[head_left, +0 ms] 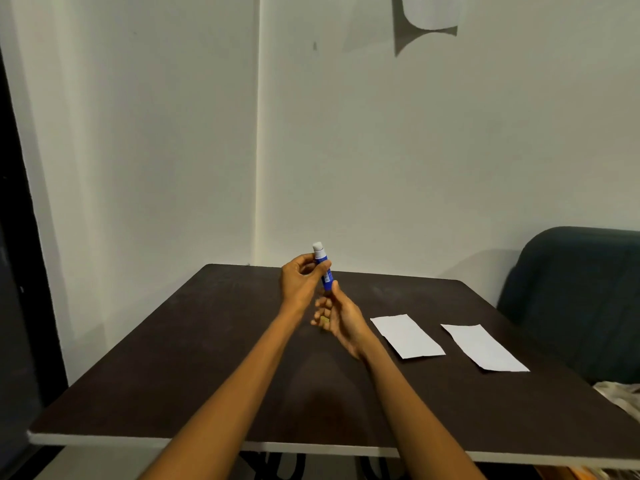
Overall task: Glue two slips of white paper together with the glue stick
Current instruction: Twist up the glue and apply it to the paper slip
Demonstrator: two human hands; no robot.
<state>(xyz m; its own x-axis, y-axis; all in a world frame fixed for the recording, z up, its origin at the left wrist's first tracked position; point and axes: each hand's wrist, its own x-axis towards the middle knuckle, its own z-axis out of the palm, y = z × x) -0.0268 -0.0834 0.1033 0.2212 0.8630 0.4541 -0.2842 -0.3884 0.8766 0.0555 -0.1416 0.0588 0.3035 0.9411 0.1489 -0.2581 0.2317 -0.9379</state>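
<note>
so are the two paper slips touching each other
Apart. The head view shows the left paper slip and the right paper slip lying flat with a strip of dark table between them.

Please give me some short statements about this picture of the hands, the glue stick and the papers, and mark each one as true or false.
1. Both hands hold the blue plastic glue stick above the dark brown table. True: the left hand has its grip on the upper part, the right hand on the lower end.
2. The two white paper slips overlap. False: the nearer-centre slip and the right-hand slip lie apart.
3. The glue stick lies flat on the table. False: it is held roughly upright in the air.
4. Both slips lie to the right of the hands. True.
5. One hand presses on a slip. False: neither hand touches the paper.
</note>
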